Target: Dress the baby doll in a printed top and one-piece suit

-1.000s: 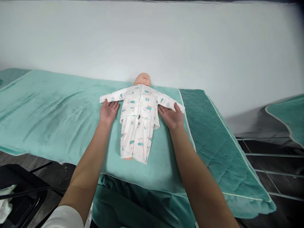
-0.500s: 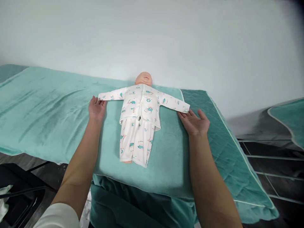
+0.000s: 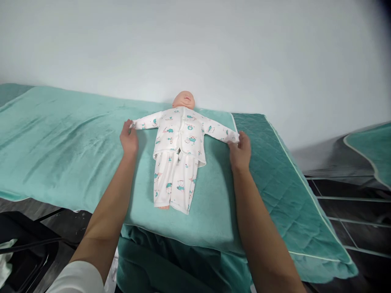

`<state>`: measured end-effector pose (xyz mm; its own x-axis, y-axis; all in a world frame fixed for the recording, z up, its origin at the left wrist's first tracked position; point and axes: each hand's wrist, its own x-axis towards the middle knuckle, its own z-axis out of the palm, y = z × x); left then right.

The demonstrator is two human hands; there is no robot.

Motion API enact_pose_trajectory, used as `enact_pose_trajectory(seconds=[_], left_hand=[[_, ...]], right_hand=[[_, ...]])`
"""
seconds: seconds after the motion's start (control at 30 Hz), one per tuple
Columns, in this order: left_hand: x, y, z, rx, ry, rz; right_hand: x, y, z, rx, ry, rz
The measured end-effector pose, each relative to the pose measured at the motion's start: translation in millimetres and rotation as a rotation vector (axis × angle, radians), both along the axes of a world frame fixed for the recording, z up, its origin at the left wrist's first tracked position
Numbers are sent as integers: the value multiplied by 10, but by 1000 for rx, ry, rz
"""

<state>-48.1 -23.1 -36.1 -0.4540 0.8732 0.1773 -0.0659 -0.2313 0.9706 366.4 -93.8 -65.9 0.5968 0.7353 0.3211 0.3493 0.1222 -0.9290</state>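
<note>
A baby doll (image 3: pixel 183 99) lies on its back, head toward the wall, dressed in a white printed jacket (image 3: pixel 180 132) and matching trousers (image 3: pixel 175 181). Both sleeves are spread out to the sides. My left hand (image 3: pixel 129 138) is closed on the cuff of the left-side sleeve (image 3: pixel 146 122). On the other side, my right hand (image 3: pixel 240 151) grips the cuff of the right-side sleeve (image 3: pixel 221 131) between thumb and fingers. A bit of the doll's foot shows under one trouser leg; its hands are hidden.
A light green blanket (image 3: pixel 61 134) covers the bed, with a darker quilted cover (image 3: pixel 281 195) at the right. A black chair (image 3: pixel 27 252) stands at lower left. Metal rails (image 3: pixel 351 199) and another green cover (image 3: pixel 372 150) are at the right. The wall (image 3: pixel 195 49) runs behind.
Both hands have moved inward and turned from open, palm up, under the cuffs to closed on them. The sleeve ends have drawn in slightly toward the doll's body.
</note>
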Motion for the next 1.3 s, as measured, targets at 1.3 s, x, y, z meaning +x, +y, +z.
enact_pose_trajectory(seconds=[1.3], left_hand=[[157, -945, -8, -42, 902, -76]], right_hand=[[-732, -813, 59, -278, -625, 107]])
